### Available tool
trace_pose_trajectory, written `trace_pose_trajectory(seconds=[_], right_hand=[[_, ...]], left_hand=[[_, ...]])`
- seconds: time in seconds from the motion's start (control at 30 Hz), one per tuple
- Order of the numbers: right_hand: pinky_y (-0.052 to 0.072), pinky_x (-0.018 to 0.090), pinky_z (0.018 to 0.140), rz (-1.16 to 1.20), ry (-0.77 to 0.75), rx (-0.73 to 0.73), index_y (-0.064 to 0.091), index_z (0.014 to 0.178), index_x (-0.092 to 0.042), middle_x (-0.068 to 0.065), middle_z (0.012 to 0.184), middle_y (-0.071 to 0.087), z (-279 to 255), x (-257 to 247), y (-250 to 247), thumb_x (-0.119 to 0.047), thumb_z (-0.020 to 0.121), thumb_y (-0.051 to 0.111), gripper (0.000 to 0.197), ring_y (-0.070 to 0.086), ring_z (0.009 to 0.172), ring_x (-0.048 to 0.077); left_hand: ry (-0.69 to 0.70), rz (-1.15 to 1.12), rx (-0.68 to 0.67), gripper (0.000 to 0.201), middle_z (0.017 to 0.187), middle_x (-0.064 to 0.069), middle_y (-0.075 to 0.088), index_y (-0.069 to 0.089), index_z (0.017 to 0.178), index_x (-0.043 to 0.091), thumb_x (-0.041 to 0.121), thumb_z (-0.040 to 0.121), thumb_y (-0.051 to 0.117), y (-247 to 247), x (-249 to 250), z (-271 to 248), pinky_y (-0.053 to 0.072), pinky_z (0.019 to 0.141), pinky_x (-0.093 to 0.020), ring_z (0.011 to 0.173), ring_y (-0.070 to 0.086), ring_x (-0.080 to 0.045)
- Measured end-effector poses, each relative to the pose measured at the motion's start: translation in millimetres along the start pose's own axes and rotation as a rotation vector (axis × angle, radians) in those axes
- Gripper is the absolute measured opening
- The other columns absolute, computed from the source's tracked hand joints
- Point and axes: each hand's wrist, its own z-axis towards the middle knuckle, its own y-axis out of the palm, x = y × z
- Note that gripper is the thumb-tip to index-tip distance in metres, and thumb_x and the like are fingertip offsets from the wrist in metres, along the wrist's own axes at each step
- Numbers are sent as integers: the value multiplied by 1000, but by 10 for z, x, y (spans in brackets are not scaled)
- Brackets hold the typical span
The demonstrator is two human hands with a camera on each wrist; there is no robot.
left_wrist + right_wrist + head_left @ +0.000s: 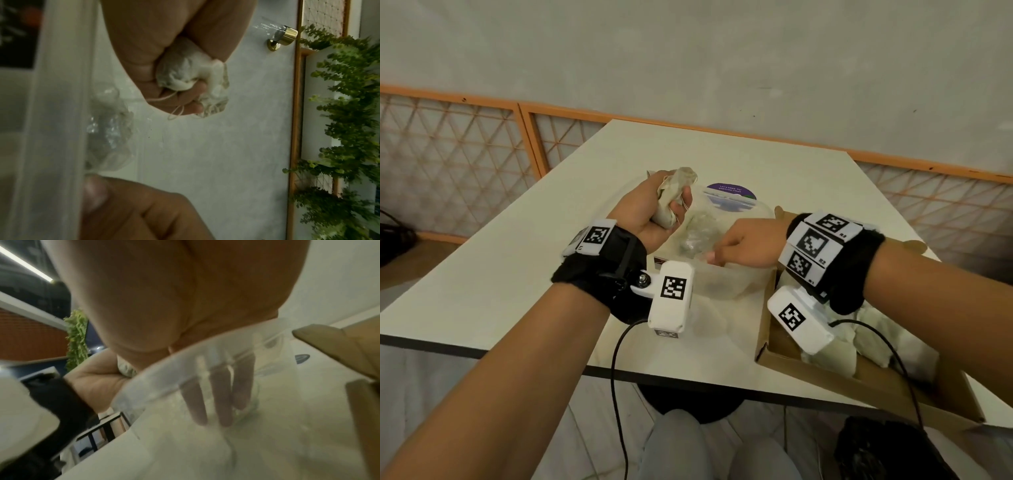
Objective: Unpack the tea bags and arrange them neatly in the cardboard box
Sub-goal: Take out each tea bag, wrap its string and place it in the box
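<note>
My left hand (650, 212) is raised over the table and grips a crumpled bunch of tea bags (674, 200) with loose strings; the fist around the tea bags (191, 76) fills the left wrist view. My right hand (736, 245) reaches into a translucent plastic tub (736, 287). Three of its fingers (218, 394) point straight down inside the tub (164, 378). Its thumb (94, 193) meets the end of a crumpled clear wrapper (111, 129), and seems to pinch it. The cardboard box (876, 380) lies at the near right with several tea bags (835, 356) in it.
A lid with a purple label (731, 192) lies behind the tub on the white table (517, 274). A box flap (337, 345) stands close to my right hand. Wrist camera cables hang over the table's near edge. A wooden lattice screen (448, 154) runs behind.
</note>
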Motion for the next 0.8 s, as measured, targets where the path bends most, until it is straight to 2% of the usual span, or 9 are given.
trace_pose_trajectory(seconds=[0.1,0.17,0.27,0.33,0.43,0.53,0.6,0.7,0.8], right_hand=[[36,9,69,145,-26,128,73,98,-16,-15,83,64,-39,106,-72,-38,92,53,30,57,82,3],[39,10,69,297,-52,213,76,90,-16,-16,77,66,-97,176,-113,-34,88,60,23,58,73,-2],[44,13,75,454,-68,341,76,85,-15,-6,83,72,-231,253,-152,-27,84,66,16,62,76,1],[45,8,78,513,-64,402,76,88,-13,-8,83,72,-383,310,-176,-28,83,67,18,64,83,5],[49,22,92,735,-107,524,75,91,-12,2,89,74,-740,431,-147,-24,78,69,19,68,91,14],[51,31,94,1048,-131,641,74,92,-8,10,93,74,-1215,617,66,-30,64,73,36,68,92,22],[51,31,93,1119,-111,704,76,90,-12,10,96,73,-1489,777,339,-45,52,81,50,68,96,22],[54,27,85,1188,44,933,77,84,-23,3,92,74,-1752,987,823,-59,36,84,60,69,94,15],[56,21,74,1215,138,1105,77,74,-27,-3,82,75,-1861,1068,1169,-45,45,84,35,69,82,7]], left_hand=[[48,25,-5,16,69,1,59,59,84,11,14,95,49,9,-16,-23,38,38,-11,64,54,-6],[82,0,-18,13,74,1,60,60,87,10,14,95,50,14,-25,-50,38,38,-10,63,55,-6],[93,-103,-73,13,77,0,60,59,94,12,16,95,47,37,-82,-143,36,38,-11,57,57,-6],[66,-175,-144,14,77,-1,59,58,95,13,19,96,45,56,-162,-235,36,37,-11,57,57,-6],[-18,-242,-252,13,78,-1,57,56,96,14,20,94,45,134,-349,-393,37,36,-12,57,57,-6],[-104,-313,-345,17,80,-5,58,62,95,11,11,79,60,215,-656,-499,39,36,-13,57,59,-10],[-176,-350,-403,23,82,-8,59,69,93,8,6,70,71,269,-881,-538,41,36,-17,58,60,-13],[-163,-203,-374,17,77,-5,59,70,87,10,11,70,69,340,-1174,-572,38,35,-16,56,56,-11],[-112,-86,-336,21,82,-4,54,63,93,11,12,73,69,338,-1397,-584,34,35,-14,55,53,-10]])
